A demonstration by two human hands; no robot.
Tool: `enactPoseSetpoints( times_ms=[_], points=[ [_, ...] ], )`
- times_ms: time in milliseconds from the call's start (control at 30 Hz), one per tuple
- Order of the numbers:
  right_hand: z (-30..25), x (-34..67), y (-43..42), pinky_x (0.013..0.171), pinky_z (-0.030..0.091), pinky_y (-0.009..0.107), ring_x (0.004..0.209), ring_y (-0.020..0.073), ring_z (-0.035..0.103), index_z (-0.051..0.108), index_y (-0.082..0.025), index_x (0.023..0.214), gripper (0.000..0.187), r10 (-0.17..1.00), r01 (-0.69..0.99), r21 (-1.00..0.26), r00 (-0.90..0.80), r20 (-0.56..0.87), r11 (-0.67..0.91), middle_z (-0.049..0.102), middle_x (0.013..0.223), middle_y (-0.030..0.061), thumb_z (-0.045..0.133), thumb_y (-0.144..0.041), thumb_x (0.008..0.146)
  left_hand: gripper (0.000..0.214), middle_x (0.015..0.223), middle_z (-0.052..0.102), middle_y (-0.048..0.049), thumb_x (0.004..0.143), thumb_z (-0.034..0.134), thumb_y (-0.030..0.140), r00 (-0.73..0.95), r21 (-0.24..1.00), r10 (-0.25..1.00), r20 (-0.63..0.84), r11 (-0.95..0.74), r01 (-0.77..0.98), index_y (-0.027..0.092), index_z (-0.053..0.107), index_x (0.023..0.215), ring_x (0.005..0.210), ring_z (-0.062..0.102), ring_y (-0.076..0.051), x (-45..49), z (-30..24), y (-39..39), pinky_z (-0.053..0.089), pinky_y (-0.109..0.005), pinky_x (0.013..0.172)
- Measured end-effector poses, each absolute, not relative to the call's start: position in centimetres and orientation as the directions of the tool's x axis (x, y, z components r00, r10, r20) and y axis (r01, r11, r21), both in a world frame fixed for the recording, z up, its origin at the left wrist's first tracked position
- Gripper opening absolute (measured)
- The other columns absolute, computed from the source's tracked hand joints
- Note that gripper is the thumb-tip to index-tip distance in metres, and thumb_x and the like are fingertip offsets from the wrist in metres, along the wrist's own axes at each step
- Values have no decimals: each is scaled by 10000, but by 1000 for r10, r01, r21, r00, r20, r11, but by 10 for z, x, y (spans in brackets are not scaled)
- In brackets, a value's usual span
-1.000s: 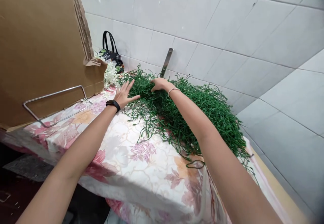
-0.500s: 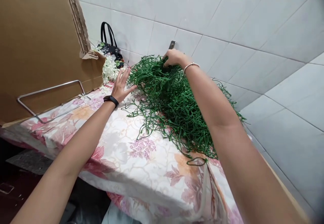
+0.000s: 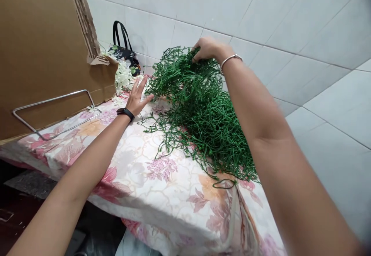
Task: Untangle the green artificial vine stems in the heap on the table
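Note:
A large tangled heap of thin green artificial stems (image 3: 214,128) lies on the floral tablecloth (image 3: 139,194) against the tiled wall. My right hand (image 3: 207,49), with a bracelet at the wrist, is closed on the far upper part of this greenery and holds a clump raised above the rest. Its fingertips are partly hidden among the strands. My left hand (image 3: 136,97), wearing a black wristband, rests on the cloth left of the heap. Its fingers are spread, it holds nothing, and the thumb comes close to the green strands.
At the left stands a big cardboard box (image 3: 43,47) with a torn edge, a bent metal wire frame (image 3: 58,97) leaning at its base. White artificial flowers (image 3: 123,76) and a black floral bag (image 3: 124,51) sit behind my left hand. The table's front edge runs below.
My right hand has risen and moved slightly right, lifting the clump of greenery higher. The metal piece seen behind it at the wall is now hidden. My left hand stays nearly in place.

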State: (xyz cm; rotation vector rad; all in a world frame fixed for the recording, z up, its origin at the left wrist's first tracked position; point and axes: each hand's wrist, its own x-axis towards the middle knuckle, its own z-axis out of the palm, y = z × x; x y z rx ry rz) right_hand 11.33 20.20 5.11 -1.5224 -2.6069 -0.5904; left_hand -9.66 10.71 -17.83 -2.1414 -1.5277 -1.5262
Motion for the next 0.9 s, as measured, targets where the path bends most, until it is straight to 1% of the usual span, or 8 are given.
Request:
enactPoseSetpoints(
  times_ms=[67,133,200,267,400,600,800,900],
  points=[
    [36,103,200,796,478,395,970,288,557,564,-251,1103,543,824,831,305,-532,194,464,601,1065,42,663,-402,590,690,1423,182,-13,784,377,557,-4,438,658,753,-496,750,286,104,1357,1314,95,-244,-97,-180,109,133,-420,1055],
    [23,94,196,812,472,394,1016,291,535,481,-256,1191,710,839,806,273,-545,-5,525,550,1150,43,679,-472,544,691,1421,191,-14,783,381,555,5,437,660,751,-502,746,281,110,1357,1314,103,-240,-97,-181,110,148,-407,1056],
    [19,89,191,792,479,379,1049,281,516,339,-276,1282,872,811,796,178,-537,-231,578,492,1218,51,679,-522,517,696,1421,191,-17,783,383,550,16,426,659,752,-504,752,273,106,1359,1314,109,-233,-97,-181,108,163,-399,1056],
    [24,89,185,775,484,354,1076,260,501,240,-286,1318,915,772,802,70,-541,-333,593,470,1235,60,664,-522,543,714,1425,176,-24,773,402,548,47,386,666,744,-486,784,270,104,1359,1313,113,-239,-94,-179,105,169,-420,1049],
    [47,99,182,800,473,319,1097,204,487,305,-275,1285,685,753,815,-52,-556,-352,577,515,1184,44,618,-347,680,661,1425,170,-17,772,416,529,225,207,735,640,-446,871,317,153,1341,1306,131,-269,-86,-177,98,126,-535,1012],
    [68,113,176,844,437,282,1073,183,494,507,-167,1135,396,761,806,1,-559,-328,592,538,1146,47,544,-275,756,600,1424,174,-21,810,357,500,261,141,785,562,-401,905,308,158,1342,1304,148,-256,-81,-179,99,128,-518,1012],
    [64,121,171,773,469,403,946,251,559,463,-263,1182,608,863,847,183,-468,-188,499,498,1197,52,634,-458,632,565,1422,178,9,827,313,502,199,182,823,533,-341,922,333,142,1339,1305,154,-239,-84,-184,103,131,-515,1014],
    [47,124,172,674,490,363,786,209,595,437,-239,1210,781,859,828,230,-504,-92,511,580,1077,86,731,-426,511,551,1414,206,3,834,290,502,161,205,835,526,-308,929,323,157,1338,1296,176,-257,-86,-186,105,156,-547,992]
  ],
)
